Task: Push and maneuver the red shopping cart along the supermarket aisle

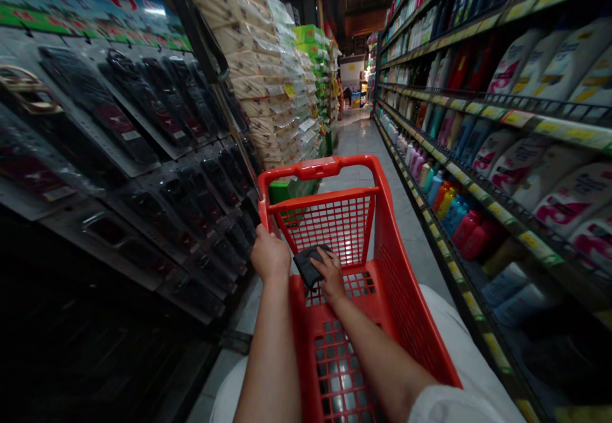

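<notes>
A red plastic shopping basket (382,231) with grid walls stands in front of me. My left hand (271,254) is closed around its left rim, close to the foot of a metal pull rod (241,139) with a black grip (203,40) at its top. Inside the basket, my right hand (329,274) has its bent fingers over a dark folded cloth (308,267), holding it near the far grid panel. The underside of the cloth and part of the right thumb are hidden.
Racks of packaged belts (119,110) line the left side, with stacked tissue packs (258,66) beyond them. Shelves of bottles (507,168) run along the right. Between them a grey tiled aisle (356,136) leads away. My knees flank the basket.
</notes>
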A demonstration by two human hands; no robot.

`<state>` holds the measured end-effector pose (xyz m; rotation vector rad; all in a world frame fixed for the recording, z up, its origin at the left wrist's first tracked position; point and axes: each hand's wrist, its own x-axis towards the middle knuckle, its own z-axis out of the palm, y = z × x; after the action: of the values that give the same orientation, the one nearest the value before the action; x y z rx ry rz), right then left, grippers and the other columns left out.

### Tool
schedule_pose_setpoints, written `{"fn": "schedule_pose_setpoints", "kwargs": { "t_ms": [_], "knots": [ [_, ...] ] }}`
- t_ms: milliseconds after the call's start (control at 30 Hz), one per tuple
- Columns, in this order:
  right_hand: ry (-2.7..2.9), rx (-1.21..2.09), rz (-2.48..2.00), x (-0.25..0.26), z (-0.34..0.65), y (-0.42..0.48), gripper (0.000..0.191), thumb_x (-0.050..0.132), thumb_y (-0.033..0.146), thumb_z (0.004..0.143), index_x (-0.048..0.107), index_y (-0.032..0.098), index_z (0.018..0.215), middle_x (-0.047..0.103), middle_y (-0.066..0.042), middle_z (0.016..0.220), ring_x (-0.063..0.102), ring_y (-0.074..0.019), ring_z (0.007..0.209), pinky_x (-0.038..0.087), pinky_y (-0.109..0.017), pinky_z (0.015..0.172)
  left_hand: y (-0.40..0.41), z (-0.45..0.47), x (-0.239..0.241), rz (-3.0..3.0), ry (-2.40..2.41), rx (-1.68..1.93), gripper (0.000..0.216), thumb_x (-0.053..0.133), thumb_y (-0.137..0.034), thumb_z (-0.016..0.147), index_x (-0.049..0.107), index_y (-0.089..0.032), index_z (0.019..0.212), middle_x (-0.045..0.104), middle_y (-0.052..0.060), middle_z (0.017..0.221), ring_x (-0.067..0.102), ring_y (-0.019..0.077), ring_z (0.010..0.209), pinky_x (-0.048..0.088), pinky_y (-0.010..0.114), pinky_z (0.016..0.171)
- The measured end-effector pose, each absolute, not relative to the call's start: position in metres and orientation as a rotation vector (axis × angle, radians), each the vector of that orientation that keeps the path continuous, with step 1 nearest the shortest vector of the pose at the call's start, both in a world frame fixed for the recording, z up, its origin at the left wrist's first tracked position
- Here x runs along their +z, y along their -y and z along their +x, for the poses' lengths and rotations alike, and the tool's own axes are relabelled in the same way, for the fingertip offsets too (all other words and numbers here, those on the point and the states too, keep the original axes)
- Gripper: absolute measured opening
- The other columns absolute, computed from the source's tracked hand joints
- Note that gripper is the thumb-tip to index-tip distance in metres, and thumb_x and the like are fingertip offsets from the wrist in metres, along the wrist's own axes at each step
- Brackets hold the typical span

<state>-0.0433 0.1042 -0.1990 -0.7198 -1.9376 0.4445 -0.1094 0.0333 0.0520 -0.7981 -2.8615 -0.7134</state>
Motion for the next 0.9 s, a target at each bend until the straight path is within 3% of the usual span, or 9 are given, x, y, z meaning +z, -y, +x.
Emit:
{"fn": "schedule_pose_setpoints", "kwargs": {
  "t_ms": [200, 300, 467, 700, 900],
  "knots": [
    [2.118, 0.189, -0.636, -0.091, -0.074, -0.117, 0.043, 0.051, 0.016, 0.091, 0.060, 0.034, 0.129, 0.042, 0.003, 0.152, 0.023, -0.0234, 0.144, 0.030, -0.048, 0.113, -0.033, -0.110, 0.049, -0.823, 2.838, -0.781, 0.033, 0.034, -0.021, 0.096, 0.054, -0.016, 0.122, 0.072, 0.016, 0.106, 0.069, 0.0289, 0.098, 0.049, 0.034, 0.074],
    [2.277, 0.123, -0.672, -0.072, -0.084, -0.119, 0.042, 0.048, 0.020, 0.095, 0.055, 0.034, 0.134, 0.033, 0.005, 0.157, 0.014, -0.0251, 0.148, 0.021, -0.055, 0.116, -0.034, -0.112, 0.047, -0.827, 2.837, -0.786, 0.033, 0.034, -0.020, 0.095, 0.054, -0.017, 0.122, 0.073, 0.016, 0.105, 0.070, 0.0284, 0.096, 0.049, 0.033, 0.071],
    [2.418, 0.154, -0.674, -0.113, -0.077, -0.114, 0.045, 0.050, 0.018, 0.094, 0.053, 0.035, 0.135, 0.033, 0.002, 0.157, 0.017, -0.0256, 0.148, 0.020, -0.058, 0.116, -0.035, -0.114, 0.045, -0.827, 2.844, -0.766, 0.032, 0.034, -0.019, 0.095, 0.054, -0.017, 0.120, 0.073, 0.016, 0.103, 0.070, 0.0276, 0.095, 0.048, 0.032, 0.070],
    [2.623, 0.249, -0.624, -0.187, -0.036, -0.102, 0.030, 0.053, 0.015, 0.092, 0.069, 0.030, 0.113, 0.051, 0.002, 0.145, 0.032, -0.0224, 0.143, 0.024, -0.057, 0.116, -0.035, -0.113, 0.044, -0.839, 2.846, -0.720, 0.034, 0.032, -0.020, 0.096, 0.051, -0.015, 0.124, 0.072, 0.017, 0.104, 0.070, 0.0292, 0.096, 0.049, 0.034, 0.072],
    [2.773, 0.260, -0.351, -0.166, -0.012, -0.135, 0.026, 0.069, 0.004, 0.074, 0.075, 0.028, 0.083, 0.068, 0.005, 0.125, 0.040, -0.0170, 0.139, 0.020, -0.047, 0.120, -0.035, -0.110, 0.048, -0.844, 2.852, -0.681, 0.035, 0.031, -0.020, 0.096, 0.050, -0.012, 0.125, 0.072, 0.019, 0.104, 0.070, 0.0308, 0.095, 0.050, 0.036, 0.073]
  ]
}}
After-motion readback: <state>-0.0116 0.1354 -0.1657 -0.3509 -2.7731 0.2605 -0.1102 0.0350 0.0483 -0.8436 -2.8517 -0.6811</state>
